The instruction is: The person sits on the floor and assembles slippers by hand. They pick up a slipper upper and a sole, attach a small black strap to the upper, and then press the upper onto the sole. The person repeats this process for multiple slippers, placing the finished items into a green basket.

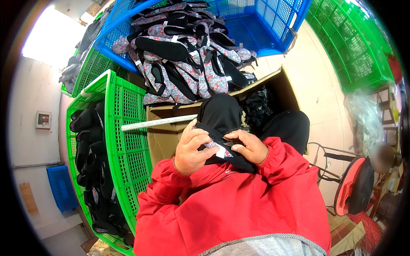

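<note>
1. Person seated, red sleeves coming in from 6 o'clock. Both hands meet at frame centre over a black shoe upper (220, 117), held close to the chest.
2. Left hand (192, 149): grip clamped on the left side of the upper, fingers curled over the black fabric, thumb side towards 12 o'clock.
3. Right hand (250, 147): grip pinched together on the lower edge of the same upper, fingertips (232, 145) pressing near a small white tag (221, 153) and a strip of floral lining.
4. Location of the piece: in the air above the lap, at 6 o'clock of an open cardboard box (171, 136); a white rod (158, 122) lies across the box's near edge.
5. Surroundings: a blue crate (273, 25) at 12 o'clock heaped with floral-and-black uppers (188, 64); a green crate (128, 128) at 9 o'clock holding black finished pieces (92, 158); another green crate (354, 47) at 2 o'clock, tipped on edge.
6. Judgement: the step in hand looks like turning or folding the upper's lining at its opening. The hands hide the seam, so I cannot tell how far it has gone.
7. Judgement: the next move calls for a firm pinch on the hem from the right hand while the left steadies the body.
</note>
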Demonstrator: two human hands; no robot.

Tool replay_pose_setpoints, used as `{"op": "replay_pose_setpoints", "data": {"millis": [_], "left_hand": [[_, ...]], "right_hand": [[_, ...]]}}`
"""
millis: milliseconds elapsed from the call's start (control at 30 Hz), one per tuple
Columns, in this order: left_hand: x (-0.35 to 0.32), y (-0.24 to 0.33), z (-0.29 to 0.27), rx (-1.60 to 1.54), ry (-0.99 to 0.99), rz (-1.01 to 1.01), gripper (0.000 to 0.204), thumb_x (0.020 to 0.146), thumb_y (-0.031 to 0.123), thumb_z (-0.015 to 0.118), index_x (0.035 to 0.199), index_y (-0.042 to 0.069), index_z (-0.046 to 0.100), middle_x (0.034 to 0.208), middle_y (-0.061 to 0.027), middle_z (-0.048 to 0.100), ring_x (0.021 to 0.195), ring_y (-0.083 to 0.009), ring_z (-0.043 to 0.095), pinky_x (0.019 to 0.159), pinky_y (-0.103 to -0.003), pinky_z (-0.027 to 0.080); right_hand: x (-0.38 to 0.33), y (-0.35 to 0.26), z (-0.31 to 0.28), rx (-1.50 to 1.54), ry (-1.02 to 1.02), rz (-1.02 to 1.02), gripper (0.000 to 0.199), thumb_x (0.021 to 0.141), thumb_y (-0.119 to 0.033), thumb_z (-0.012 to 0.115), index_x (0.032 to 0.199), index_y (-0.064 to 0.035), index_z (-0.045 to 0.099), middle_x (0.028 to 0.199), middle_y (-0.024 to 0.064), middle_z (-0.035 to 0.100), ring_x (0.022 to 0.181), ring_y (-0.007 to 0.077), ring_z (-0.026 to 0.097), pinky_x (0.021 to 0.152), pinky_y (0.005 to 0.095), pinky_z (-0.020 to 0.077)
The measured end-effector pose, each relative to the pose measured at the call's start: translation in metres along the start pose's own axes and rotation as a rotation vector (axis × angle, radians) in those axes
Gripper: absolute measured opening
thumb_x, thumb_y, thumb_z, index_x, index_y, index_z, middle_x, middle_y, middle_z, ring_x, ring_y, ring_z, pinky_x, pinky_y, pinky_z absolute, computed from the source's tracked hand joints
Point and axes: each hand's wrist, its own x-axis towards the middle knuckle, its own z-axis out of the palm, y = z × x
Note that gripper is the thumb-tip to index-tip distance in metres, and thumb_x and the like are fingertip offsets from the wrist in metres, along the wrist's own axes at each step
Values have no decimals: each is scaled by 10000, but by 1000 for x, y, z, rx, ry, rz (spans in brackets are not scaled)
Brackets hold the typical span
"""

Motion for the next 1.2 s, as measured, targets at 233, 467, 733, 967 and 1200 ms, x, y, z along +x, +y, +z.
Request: {"op": "replay_pose_setpoints", "data": {"millis": [233,467,733,967,1200], "left_hand": [[1,-5,8,-2,57,17,212,583,66,728,775,156,720,865,-22,553,919,-232,578,993,-574,435],[7,-7,6,-9,15,22,221,584,22,771,773,121,714,858,-23,569,903,-245,576,998,-582,435],[13,-8,9,-55,1,21,207,610,30,783,778,117,701,848,-22,569,894,-251,581,987,-593,429],[16,-8,10,-39,-8,18,161,607,74,723,752,138,693,862,-7,552,926,-219,576,1005,-565,413],[17,-6,9,-54,-8,-14,189,603,21,761,753,122,703,838,-9,575,904,-242,583,992,-571,422]], "right_hand": [[0,0,2,-96,16,11,318,912,-179,611,1202,-53,577,1119,132,636,1027,320,611,880,383,476],[2,-2,4,-139,90,-17,311,892,-151,626,1190,-70,592,1089,115,651,981,315,617,851,387,481],[5,-4,3,-184,130,-9,289,879,-140,633,1161,-85,619,1055,87,667,953,300,622,827,386,488],[5,-3,5,-141,154,3,277,878,-130,631,1151,-89,626,1033,94,669,939,303,627,819,384,492],[3,2,11,-97,190,1,267,865,-92,638,1132,-79,633,1027,107,670,943,308,631,822,382,493]]}}
